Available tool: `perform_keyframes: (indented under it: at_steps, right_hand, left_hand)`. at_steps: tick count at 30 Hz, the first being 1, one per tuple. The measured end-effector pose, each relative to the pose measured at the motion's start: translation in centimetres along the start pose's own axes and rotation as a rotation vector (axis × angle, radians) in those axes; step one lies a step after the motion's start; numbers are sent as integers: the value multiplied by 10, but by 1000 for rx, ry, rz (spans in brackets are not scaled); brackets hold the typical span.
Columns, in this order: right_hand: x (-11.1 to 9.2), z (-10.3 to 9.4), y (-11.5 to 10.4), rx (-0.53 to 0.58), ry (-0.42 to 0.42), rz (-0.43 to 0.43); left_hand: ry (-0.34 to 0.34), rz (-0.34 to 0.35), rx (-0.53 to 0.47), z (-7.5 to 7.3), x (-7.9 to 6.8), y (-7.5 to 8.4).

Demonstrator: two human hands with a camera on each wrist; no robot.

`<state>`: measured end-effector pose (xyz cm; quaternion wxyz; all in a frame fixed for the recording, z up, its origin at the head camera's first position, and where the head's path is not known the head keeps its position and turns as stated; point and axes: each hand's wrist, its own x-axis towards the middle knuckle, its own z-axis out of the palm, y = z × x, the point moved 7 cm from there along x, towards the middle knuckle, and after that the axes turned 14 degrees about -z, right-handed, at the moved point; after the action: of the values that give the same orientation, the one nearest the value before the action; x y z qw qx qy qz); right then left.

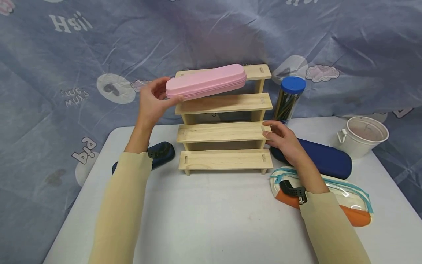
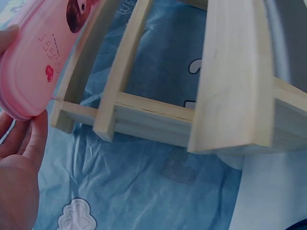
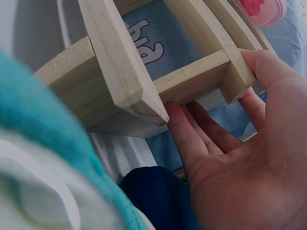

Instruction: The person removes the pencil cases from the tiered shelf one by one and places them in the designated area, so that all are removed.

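Observation:
My left hand (image 1: 155, 99) pinches the left end of a pink pencil case (image 1: 206, 81), thumb below and fingers behind. The case is held tilted in front of the upper tiers of a stepped wooden rack (image 1: 224, 132). In the left wrist view, the case (image 2: 36, 62) shows a printed face, and the left hand (image 2: 21, 163) has its fingers under the end. My right hand (image 1: 283, 141) grips the right end of the rack at its second tier from the bottom. The right wrist view shows this hand (image 3: 240, 158) with fingertips against the rack's side panel.
On the right lie a dark blue case (image 1: 326, 157) and a clear-topped pouch (image 1: 349, 194) with orange and teal trim. Behind them stand a blue-lidded jar of sticks (image 1: 288, 99) and a white bucket (image 1: 362, 135). Another dark case (image 1: 163, 154) lies beneath the left forearm.

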<state>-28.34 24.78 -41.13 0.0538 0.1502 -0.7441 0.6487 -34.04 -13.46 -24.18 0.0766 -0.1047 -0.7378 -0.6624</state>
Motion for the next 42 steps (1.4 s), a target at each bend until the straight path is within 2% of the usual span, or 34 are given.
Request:
perform_keyframes:
  at_steps: [4,8,13,18,21,26,35,42]
  right_hand:
    - [-1,0,0,11,4,7]
    - [-1,0,0,7,-4,4]
    - [-1,0,-1,5,-5,-2]
    - [-1,-1,-1,5,1,-1]
    - [-1,0,-1,5,3,6]
    - [0,1,-1,2,2,7]
    - [-1,1,0,-1,2,12]
    - [-1,1,0,-15,10,20]
  left_hand:
    - [-2,1,10,-1,-7,-5]
    - [3,20,13,-6,-6,-17]
    - [2,10,12,-11,-4,-35]
    - [-3,-5,0,-12,-11,-45]
    - [-4,-13,-8,-13,-18,-47]
    - [-30,10,-35,-13,-32,-49]
    - [-97,9,-10,-7,-59,-40]
    - [-117,13,-19,-10,-62,-61]
